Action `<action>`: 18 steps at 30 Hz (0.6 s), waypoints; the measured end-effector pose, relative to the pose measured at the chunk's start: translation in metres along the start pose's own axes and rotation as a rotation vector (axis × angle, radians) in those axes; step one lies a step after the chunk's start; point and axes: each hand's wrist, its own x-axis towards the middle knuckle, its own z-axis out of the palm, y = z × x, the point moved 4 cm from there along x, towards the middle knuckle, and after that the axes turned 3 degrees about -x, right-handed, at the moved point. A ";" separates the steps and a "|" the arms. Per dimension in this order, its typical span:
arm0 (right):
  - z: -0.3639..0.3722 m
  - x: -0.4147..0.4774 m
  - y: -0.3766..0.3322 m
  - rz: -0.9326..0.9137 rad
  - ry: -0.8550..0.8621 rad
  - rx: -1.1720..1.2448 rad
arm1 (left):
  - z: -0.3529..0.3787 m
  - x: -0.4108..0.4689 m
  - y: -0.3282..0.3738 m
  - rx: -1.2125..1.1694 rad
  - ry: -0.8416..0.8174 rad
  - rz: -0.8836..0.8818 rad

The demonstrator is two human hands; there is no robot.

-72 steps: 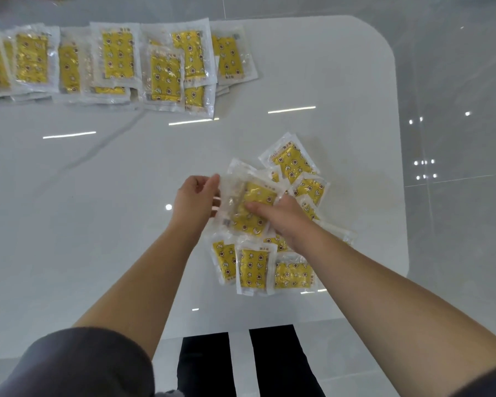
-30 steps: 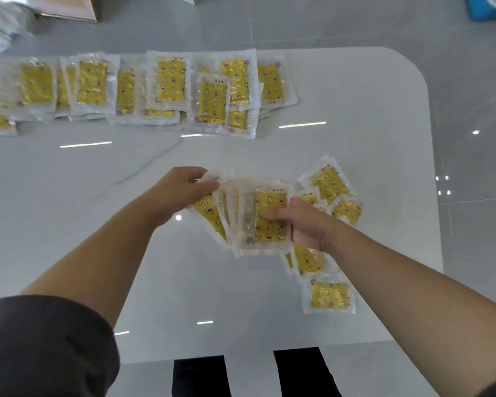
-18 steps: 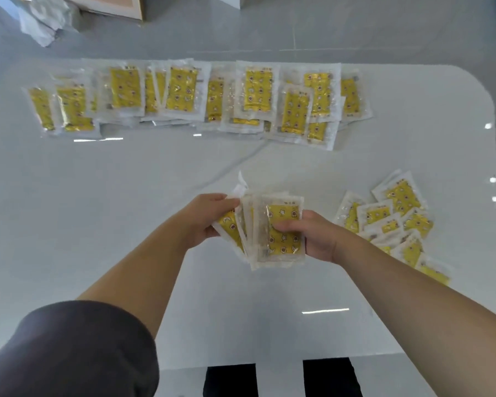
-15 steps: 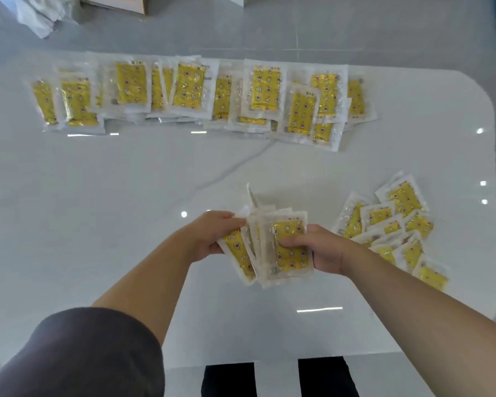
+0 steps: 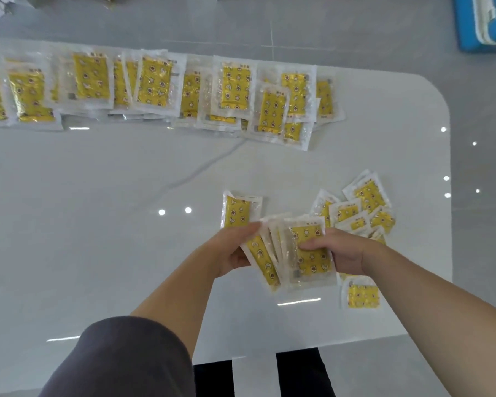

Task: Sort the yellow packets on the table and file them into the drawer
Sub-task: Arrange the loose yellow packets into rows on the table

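Gripping one fanned stack (image 5: 312, 262) over the table (image 5: 121, 230) — left edge pinched in the left hand (image 5: 229, 250), front face clamped under the right hand's (image 5: 345, 253) thumb.

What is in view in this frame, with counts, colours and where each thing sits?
table: one, glossy white, fills most of the view
far row of packets: many, yellow in clear wrap, overlapping along the table's far edge
loose pile of packets: several, yellow, by the table's right edge
held stack of packets: several, yellow, fanned between both hands
lone packet: one, yellow, just past the stack's far left corner; held or lying, cannot tell
blue object: one, on the grey floor, top right
left hand: one, grips the stack's left side
right hand: one, grips the stack's right side
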 end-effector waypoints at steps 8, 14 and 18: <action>0.076 0.024 -0.064 -0.197 -0.053 0.041 | -0.064 -0.032 0.062 -0.100 -0.099 0.277; 0.141 0.055 -0.130 -0.278 -0.093 0.117 | -0.135 -0.050 0.128 -0.064 0.188 0.471; 0.162 0.074 -0.185 -0.371 0.041 0.149 | -0.185 -0.053 0.181 -0.062 0.369 0.557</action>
